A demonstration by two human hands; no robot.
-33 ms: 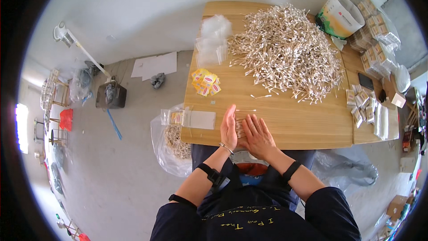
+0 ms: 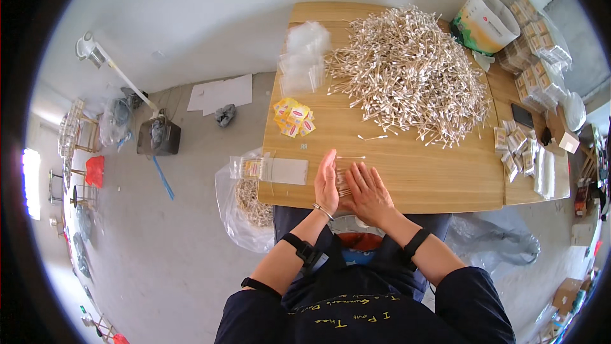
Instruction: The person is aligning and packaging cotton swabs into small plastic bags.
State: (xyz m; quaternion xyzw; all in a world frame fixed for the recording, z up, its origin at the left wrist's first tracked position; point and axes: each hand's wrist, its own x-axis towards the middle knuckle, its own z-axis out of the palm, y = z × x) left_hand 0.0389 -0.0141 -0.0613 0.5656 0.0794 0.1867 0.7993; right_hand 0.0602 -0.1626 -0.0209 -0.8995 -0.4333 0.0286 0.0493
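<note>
A small batch of cotton swabs (image 2: pixel 343 186) lies on the wooden table close to its near edge, partly hidden under my fingers. My left hand (image 2: pixel 326 186) stands on its edge along the batch's left side, fingers stretched and held together. Flat over the right part of the batch rests my right hand (image 2: pixel 369 196), palm down with straight fingers. Just beyond them a single loose swab (image 2: pixel 352 157) lies crosswise. Left of my left hand is a white card (image 2: pixel 288 171), with a clear plastic pack (image 2: pixel 251 167) at its outer end.
A big heap of cotton swabs (image 2: pixel 414 73) covers the table's far side. Yellow paper labels (image 2: pixel 294 117) and clear bags (image 2: pixel 304 57) lie at left. On the right are a white bucket (image 2: pixel 487 22), stacked packs (image 2: pixel 541 83), a phone (image 2: pixel 522 115) and small filled packs (image 2: pixel 517 148).
</note>
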